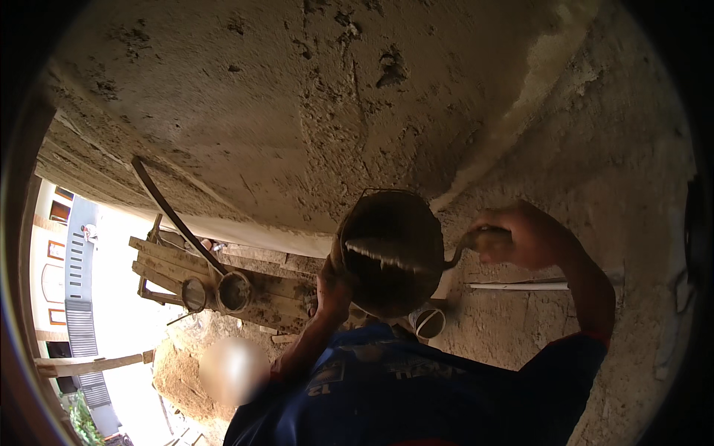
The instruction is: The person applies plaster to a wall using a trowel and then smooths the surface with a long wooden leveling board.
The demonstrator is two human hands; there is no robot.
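Observation:
A dark, mortar-stained bucket point(394, 293) is held up in front of my chest, its round mouth toward me and a thin wire handle at its top. My left hand point(335, 291) is closed on the bucket's left side, with some of the fingers hidden. To the right, my right hand point(517, 234) grips the handle of a trowel point(455, 256) with a bent metal neck. The trowel's neck reaches the bucket's right rim. A pale, ragged edge, perhaps mortar on the blade, crosses the bucket's mouth. The depth of the bucket lies in shadow.
Rough plaster covers the wall point(245, 111) close ahead. On the left, a plank platform point(279, 290) carries two small buckets, and a long dark strip point(175, 215) leans there. A pale pail point(430, 323) sits below the bucket. Beyond are a sand heap point(175, 372) and a wooden pole point(97, 364).

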